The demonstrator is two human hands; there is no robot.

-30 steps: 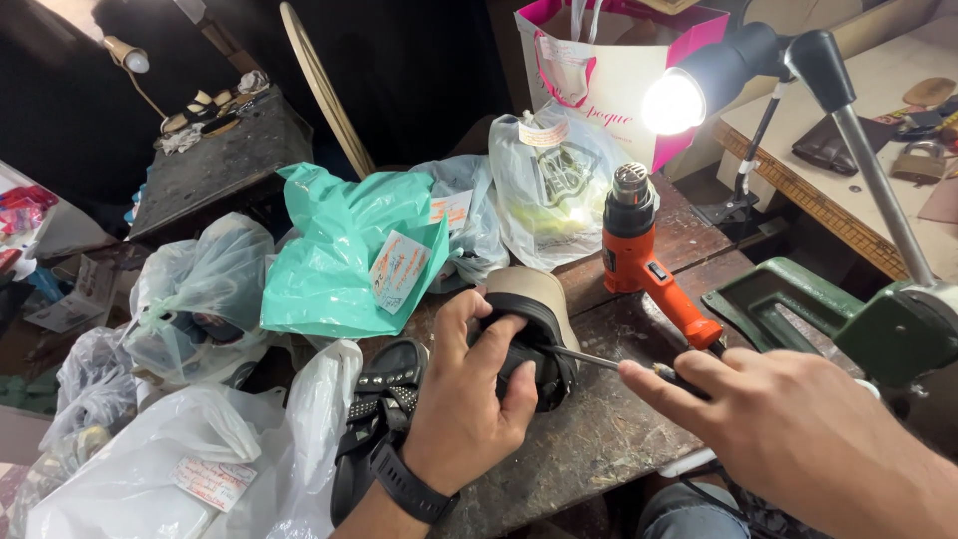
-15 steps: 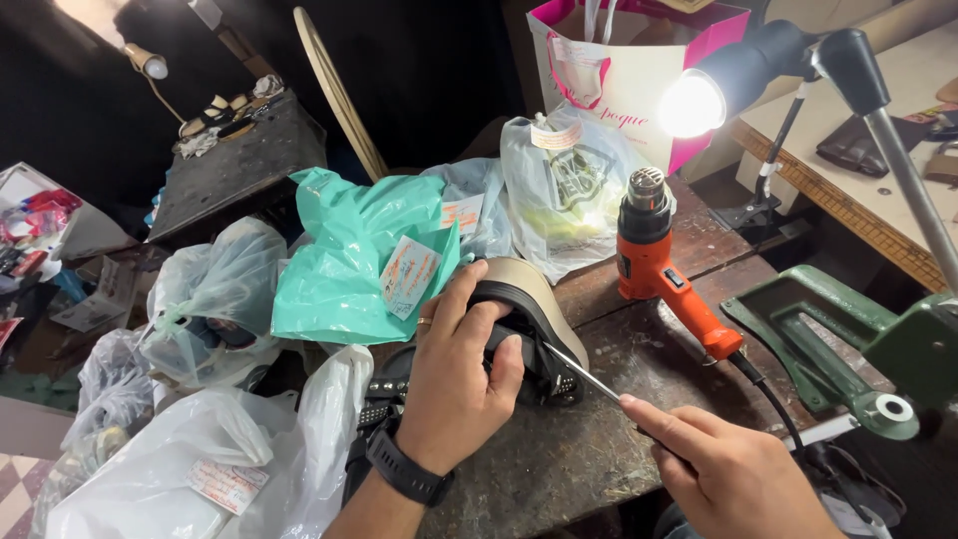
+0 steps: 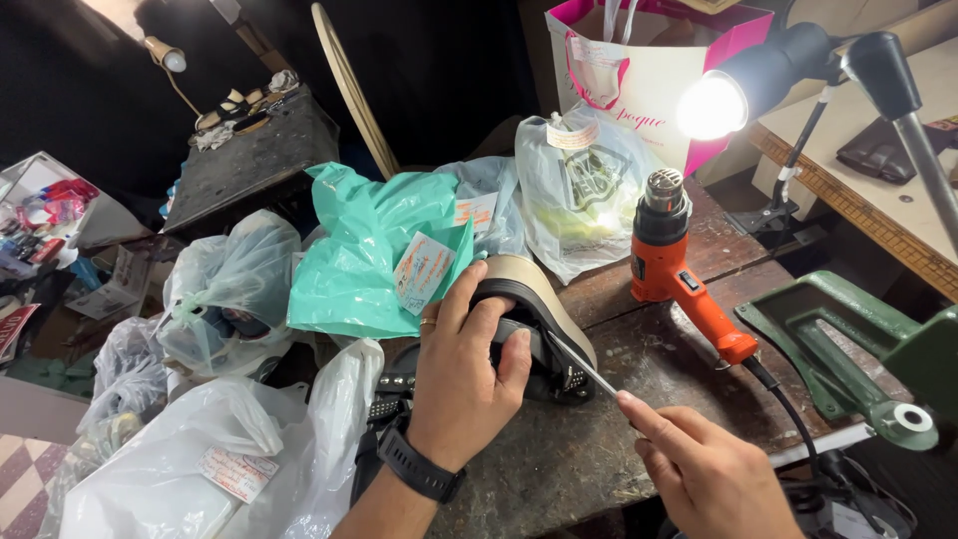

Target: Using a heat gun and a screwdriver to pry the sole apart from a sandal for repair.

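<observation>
1. Left hand (image 3: pixel 461 384) has its grip clamped over a black shoe (image 3: pixel 534 344) with a tan sole, fingers spread across the upper, pressing it onto the dark desk (image 3: pixel 559 454).
2. Right hand (image 3: pixel 704 474) has its grip pinched around a thin metal tool (image 3: pixel 584 369), whose tip runs up and left to meet the shoe just beside the left fingertips.
3. Just behind the left grip lies a green plastic bag (image 3: pixel 364 250) with a paper tag, touching the sole's edge.
4. To the right of the shoe, near but apart, an orange heat gun (image 3: pixel 679 274) stands on the desk, nozzle up, its cable trailing past the right hand.
5. Beyond the heat gun, a lit lamp (image 3: pixel 743 85) shines down on the desk.
6. Below and left of the left wrist, which wears a black watch (image 3: pixel 419 469), lie clear plastic bags (image 3: pixel 210 459).
7. Right of the right hand sits a green metal stand (image 3: pixel 848 344).
</observation>
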